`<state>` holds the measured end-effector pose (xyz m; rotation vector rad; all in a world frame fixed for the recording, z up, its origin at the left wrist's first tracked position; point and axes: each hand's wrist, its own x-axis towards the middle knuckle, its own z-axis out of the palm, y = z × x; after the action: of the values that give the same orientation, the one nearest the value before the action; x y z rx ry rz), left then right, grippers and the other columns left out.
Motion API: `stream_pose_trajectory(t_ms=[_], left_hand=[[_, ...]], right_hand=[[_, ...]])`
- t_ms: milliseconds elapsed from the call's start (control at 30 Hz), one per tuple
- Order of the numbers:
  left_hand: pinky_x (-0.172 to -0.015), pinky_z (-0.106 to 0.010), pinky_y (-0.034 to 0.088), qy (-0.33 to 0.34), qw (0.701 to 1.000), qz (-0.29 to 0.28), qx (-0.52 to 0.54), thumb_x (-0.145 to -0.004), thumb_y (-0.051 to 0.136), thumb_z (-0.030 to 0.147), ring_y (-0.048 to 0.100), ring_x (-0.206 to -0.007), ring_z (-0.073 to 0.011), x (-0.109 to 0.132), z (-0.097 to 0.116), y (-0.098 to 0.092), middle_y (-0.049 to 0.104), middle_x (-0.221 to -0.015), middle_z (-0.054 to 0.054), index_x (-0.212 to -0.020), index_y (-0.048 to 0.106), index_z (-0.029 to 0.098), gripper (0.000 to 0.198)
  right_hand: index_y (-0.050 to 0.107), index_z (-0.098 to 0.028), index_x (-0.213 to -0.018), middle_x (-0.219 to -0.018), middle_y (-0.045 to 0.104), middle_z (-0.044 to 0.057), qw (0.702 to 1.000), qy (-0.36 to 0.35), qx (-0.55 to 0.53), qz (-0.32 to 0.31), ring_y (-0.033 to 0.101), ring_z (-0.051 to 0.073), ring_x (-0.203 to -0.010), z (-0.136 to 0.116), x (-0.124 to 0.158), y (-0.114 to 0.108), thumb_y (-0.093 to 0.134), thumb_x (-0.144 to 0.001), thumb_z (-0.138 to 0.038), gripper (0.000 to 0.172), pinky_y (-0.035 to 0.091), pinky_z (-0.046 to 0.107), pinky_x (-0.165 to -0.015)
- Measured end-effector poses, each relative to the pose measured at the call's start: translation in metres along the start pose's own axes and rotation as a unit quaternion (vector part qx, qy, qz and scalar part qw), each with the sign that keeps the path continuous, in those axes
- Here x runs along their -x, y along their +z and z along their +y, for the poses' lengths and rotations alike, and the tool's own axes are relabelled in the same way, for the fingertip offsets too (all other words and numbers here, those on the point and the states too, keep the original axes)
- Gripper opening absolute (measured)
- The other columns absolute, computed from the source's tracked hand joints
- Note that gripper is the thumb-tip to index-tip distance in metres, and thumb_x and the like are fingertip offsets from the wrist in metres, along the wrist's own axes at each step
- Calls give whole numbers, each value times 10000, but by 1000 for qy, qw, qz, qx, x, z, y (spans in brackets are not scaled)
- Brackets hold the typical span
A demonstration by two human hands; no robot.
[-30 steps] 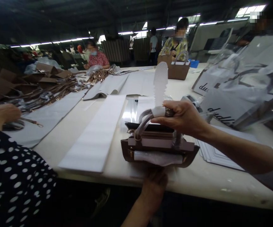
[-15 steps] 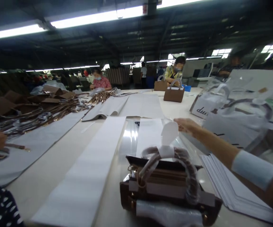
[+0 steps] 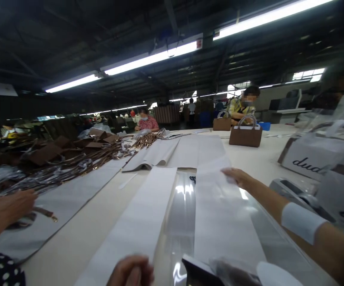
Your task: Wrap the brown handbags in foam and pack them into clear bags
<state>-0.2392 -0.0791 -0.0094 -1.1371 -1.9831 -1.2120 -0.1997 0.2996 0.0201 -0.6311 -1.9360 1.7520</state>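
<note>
My right hand [image 3: 237, 177], a light band round its forearm, reaches to the far right of a white paper strip [image 3: 219, 222]. Its fingers are stretched out, fingertips at the paper's edge. Paper and a clear plastic sheet [image 3: 180, 214] lie one over the other in front of me. My left hand [image 3: 132, 272], partly cut off by the bottom edge, is curled with its fingertips blurred; nothing shows in it. Just right of it, apart from it, a brown handbag [image 3: 200, 274] shows only its upper part, with a white wrap [image 3: 276, 274] beside it.
At left a co-worker's hand [image 3: 11, 204] is over brown straps [image 3: 45, 212]. A pile of brown straps and pieces [image 3: 79, 161] lies beyond. Another paper strip [image 3: 139, 210] runs down the table. Wrapped bags [image 3: 309, 155] stand at right, brown handbags [image 3: 245, 136] farther back.
My view has tilted up and turned. The brown handbag has shifted down mostly out of view, uncovering the paper strip. My left hand has come into view; my right stays stretched forward.
</note>
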Motion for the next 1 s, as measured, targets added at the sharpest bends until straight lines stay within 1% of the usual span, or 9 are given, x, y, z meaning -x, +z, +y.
stream_pose_trajectory(t_ms=[100, 200, 267, 400, 533, 633, 767, 867, 1000], left_hand=[[-686, -325, 534, -113, 989, -21, 95, -888, 404, 374, 592, -932, -198, -42, 2, 2, 555, -1140, -109, -1204, 450, 202, 362], [-822, -384, 491, -296, 901, -94, 304, -817, 491, 488, 466, -1159, -284, -94, 30, 9, 378, -1348, -185, -1300, 344, 178, 592], [-955, -430, 382, -352, 856, -97, 366, -721, 579, 564, 292, -1286, -303, -124, 57, 12, 216, -1435, -178, -1368, 200, 190, 838], [-1066, -421, 185, -322, 842, -45, 429, -573, 716, 553, 116, -1348, -261, -151, 104, 7, 107, -1477, -103, -1389, 42, 280, 1093], [-974, -340, 350, -253, 790, -43, 557, -600, 752, 375, 404, -1209, -230, -148, 123, -3, 411, -1320, -117, -1388, 46, 244, 1066], [-818, -281, 442, -263, 779, -25, 568, -605, 726, 275, 564, -946, -179, -143, 125, -7, 554, -1072, -74, -1309, 288, 193, 833], [-654, -252, 445, -264, 789, -31, 554, -594, 692, 258, 554, -666, -114, -137, 128, -8, 574, -805, -11, -913, 553, 141, 367], [-712, -256, 441, -247, 800, -29, 547, -590, 706, 261, 568, -779, -132, -132, 134, -11, 578, -963, -31, -739, 525, 152, 259], [-918, -312, 372, -221, 838, -18, 499, -580, 761, 270, 464, -1116, -201, -125, 140, -19, 467, -1244, -49, -1037, 506, 225, 526]], right_hand=[[582, -213, -927, -988, 629, 79, 998, -27, -34, -37, 620, 200, -848, -40, 13, 4, 674, -669, -296, 287, 519, 306, -704], [514, -232, -1148, -1060, 611, 80, 992, -75, -52, -92, 607, 203, -912, -89, 44, 15, 670, -702, -318, 481, 513, 307, -734], [538, -201, -1158, -1031, 626, 87, 985, -105, -47, -132, 608, 200, -905, -116, 69, 25, 672, -707, -335, 490, 508, 296, -742], [640, -132, -1020, -899, 661, 82, 962, -112, -15, -250, 621, 170, -768, -148, 110, 44, 668, -710, -339, 374, 501, 272, -700], [663, -119, -909, -824, 651, 47, 926, -138, 66, -345, 591, 135, -706, -159, 129, 53, 642, -734, -357, 296, 476, 243, -664], [649, -105, -826, -732, 623, 19, 920, -149, 104, -348, 548, 101, -610, -162, 138, 55, 635, -728, -360, 274, 443, 208, -578], [642, -105, -767, -814, 597, 24, 911, -235, 122, -315, 547, 114, -734, -163, 149, 53, 636, -692, -226, 143, 433, 201, -641], [639, -130, -922, -761, 592, -2, 923, -232, 105, -289, 540, 106, -706, -160, 155, 53, 626, -655, -178, 272, 434, 208, -652], [629, -114, -971, -653, 605, -2, 946, -179, 34, -267, 534, 105, -580, -156, 159, 56, 607, -626, -217, 360, 458, 241, -621]])
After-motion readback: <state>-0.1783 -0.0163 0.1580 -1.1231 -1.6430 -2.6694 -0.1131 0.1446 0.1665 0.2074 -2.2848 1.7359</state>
